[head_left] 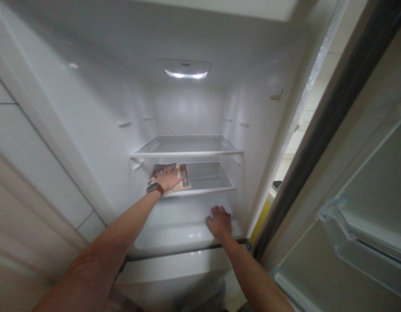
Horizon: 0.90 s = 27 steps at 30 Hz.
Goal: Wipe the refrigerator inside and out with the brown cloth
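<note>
No writing can be read in the fridge (pixel 99 108).
A small dark mark on the lamp housing (pixel 186 65) at the ceiling is too tiny to read. The patterned cloth (pixel 184 173) on the lower glass shelf (pixel 208 177) bears no legible letters.

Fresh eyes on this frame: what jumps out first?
The left hand, a watch on its wrist, lies flat on a patterned cloth at the left end of the lower glass shelf of an open fridge. The right hand rests spread on the white floor below, front right. Overhead the ceiling lamp glows; a clear door bin sits far right.
</note>
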{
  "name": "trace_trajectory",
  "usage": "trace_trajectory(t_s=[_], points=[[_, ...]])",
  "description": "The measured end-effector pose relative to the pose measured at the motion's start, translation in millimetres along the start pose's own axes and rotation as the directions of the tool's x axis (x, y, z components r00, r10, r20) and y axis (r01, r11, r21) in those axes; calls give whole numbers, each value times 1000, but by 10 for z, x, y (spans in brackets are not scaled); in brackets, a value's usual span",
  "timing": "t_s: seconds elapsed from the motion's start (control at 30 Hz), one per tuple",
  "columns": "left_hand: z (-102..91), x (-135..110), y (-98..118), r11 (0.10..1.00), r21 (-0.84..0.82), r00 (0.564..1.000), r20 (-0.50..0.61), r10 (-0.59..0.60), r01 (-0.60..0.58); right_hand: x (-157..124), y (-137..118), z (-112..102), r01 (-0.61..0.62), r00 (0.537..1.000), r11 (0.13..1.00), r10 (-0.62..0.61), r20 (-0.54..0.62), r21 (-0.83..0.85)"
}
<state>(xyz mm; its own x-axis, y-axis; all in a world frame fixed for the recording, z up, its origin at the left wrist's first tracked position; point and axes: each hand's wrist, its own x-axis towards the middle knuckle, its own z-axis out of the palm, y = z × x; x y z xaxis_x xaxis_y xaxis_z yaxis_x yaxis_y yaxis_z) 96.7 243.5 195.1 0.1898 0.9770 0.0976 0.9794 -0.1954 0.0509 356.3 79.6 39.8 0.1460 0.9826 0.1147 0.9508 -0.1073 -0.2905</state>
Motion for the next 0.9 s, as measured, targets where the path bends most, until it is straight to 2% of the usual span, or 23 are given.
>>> trace_trajectory(t_s=[0.43,0.73,0.9], points=[[-63,-311,445,997,22,997,1,78,-78,5,3,19,10,1000,1000,-10,-10,-13],[5,-278,586,996,3,995,-31,93,-93,29,24,48,14,1000,999,-14,1,-48],[-16,-224,916,993,-60,994,-44,100,-102,5,37,5,24,1000,995,-24,0,-94]])
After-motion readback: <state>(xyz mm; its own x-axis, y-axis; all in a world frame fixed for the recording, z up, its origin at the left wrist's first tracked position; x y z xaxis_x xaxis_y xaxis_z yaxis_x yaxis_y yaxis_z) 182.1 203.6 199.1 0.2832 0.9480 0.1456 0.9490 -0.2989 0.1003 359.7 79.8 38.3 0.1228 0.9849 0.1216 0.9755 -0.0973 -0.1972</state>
